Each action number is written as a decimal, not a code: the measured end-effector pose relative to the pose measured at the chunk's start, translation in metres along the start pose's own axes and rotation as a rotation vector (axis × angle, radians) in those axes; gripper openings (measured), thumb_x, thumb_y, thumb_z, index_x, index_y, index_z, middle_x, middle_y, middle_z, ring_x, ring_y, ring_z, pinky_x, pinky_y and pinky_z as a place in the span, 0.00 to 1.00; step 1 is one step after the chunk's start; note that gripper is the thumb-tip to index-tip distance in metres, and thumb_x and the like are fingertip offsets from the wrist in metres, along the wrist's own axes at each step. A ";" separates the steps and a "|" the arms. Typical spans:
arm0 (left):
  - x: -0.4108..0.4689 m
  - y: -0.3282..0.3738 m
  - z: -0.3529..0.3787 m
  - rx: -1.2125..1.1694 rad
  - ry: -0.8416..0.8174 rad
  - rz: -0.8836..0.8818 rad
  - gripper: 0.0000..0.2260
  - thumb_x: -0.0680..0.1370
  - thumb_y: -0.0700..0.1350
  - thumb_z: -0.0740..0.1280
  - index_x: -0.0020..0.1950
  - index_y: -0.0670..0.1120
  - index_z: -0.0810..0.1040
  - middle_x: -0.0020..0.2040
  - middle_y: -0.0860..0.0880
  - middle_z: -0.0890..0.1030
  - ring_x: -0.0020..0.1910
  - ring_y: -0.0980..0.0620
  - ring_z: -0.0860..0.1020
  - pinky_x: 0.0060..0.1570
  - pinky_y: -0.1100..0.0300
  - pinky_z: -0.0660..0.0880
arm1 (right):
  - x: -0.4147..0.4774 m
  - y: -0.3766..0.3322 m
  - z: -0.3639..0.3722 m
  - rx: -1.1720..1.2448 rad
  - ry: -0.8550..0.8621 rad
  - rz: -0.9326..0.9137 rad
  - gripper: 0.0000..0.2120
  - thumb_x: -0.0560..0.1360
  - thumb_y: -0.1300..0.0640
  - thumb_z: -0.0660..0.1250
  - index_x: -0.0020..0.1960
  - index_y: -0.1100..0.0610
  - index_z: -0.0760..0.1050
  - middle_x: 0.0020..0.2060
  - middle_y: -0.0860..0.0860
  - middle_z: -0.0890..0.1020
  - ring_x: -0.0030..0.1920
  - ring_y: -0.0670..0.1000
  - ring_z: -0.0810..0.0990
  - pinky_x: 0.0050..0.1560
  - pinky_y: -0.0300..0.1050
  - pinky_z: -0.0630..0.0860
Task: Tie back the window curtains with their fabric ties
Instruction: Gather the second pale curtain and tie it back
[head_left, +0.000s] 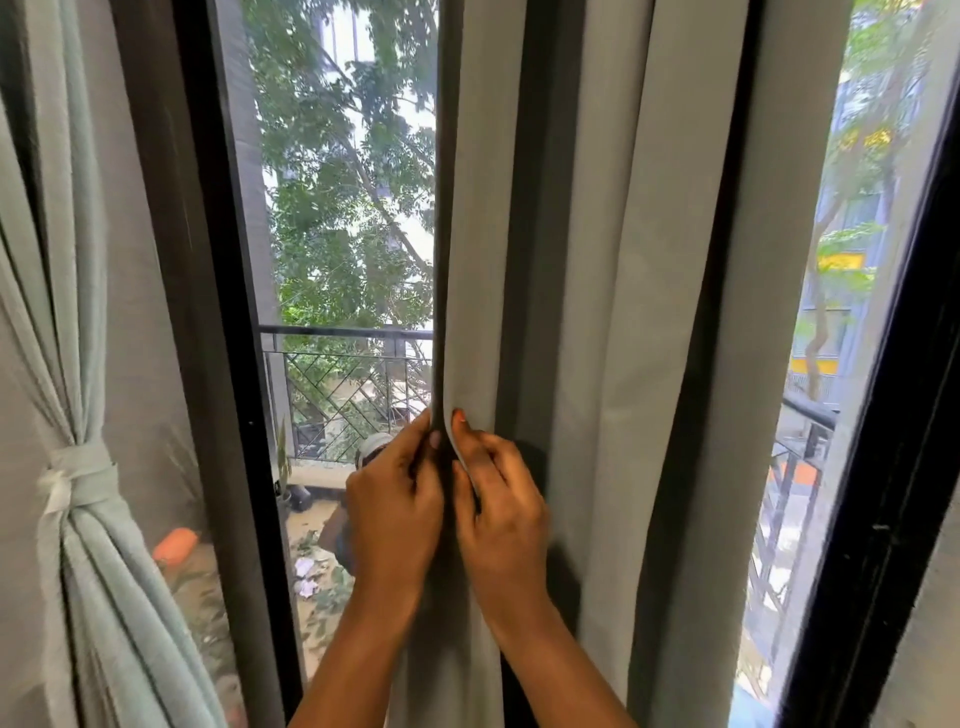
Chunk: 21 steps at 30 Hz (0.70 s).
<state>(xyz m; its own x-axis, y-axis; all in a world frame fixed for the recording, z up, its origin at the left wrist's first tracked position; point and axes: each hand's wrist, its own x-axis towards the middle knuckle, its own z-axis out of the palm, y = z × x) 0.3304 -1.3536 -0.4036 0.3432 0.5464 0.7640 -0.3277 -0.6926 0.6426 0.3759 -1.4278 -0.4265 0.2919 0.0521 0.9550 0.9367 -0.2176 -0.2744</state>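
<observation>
Grey curtain (597, 260) edge is pinched by left hand (395, 509) and right hand (498, 514) together.

2 curtains (597, 260), 1 tied w/ 1 fabric tie (83, 470); 2 hands (395, 514)

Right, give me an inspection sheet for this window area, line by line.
Surface: black-framed window; no work surface seen.
Job's things: pale green gathered curtain at left, already bound by its fabric tie; grey pleated curtain hanging loose, no tie seen on it.
Clutter: nothing seen indoors.
Grippers: left hand and right hand both pinch the grey curtain's leading edge, side by side.
Cables: nothing seen.
Surroundings: balcony railing, green trees, buildings and ground litter outside.
</observation>
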 end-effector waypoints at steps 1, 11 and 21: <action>0.000 0.001 0.001 -0.008 -0.012 -0.009 0.15 0.76 0.44 0.65 0.64 0.52 0.76 0.47 0.60 0.81 0.41 0.72 0.77 0.44 0.69 0.76 | -0.002 0.001 -0.001 0.033 -0.018 0.037 0.19 0.79 0.57 0.60 0.69 0.55 0.69 0.55 0.51 0.79 0.52 0.47 0.80 0.54 0.42 0.78; -0.005 0.011 0.005 -0.201 -0.079 -0.100 0.14 0.76 0.37 0.69 0.59 0.49 0.77 0.48 0.57 0.82 0.44 0.71 0.79 0.44 0.76 0.74 | -0.010 0.013 -0.007 0.034 -0.109 0.145 0.20 0.80 0.47 0.53 0.71 0.47 0.65 0.50 0.44 0.72 0.47 0.44 0.77 0.48 0.37 0.78; 0.019 -0.002 -0.004 -0.118 0.008 -0.125 0.09 0.75 0.43 0.71 0.47 0.58 0.80 0.39 0.58 0.83 0.37 0.69 0.80 0.43 0.67 0.78 | 0.005 0.022 -0.024 -0.269 -0.307 -0.072 0.15 0.76 0.49 0.58 0.57 0.50 0.78 0.47 0.48 0.77 0.50 0.49 0.74 0.47 0.47 0.77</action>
<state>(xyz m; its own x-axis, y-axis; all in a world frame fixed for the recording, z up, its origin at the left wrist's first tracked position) 0.3341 -1.3401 -0.3902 0.3805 0.6288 0.6781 -0.3844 -0.5594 0.7344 0.3929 -1.4552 -0.4252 0.3096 0.3556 0.8819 0.8847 -0.4477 -0.1300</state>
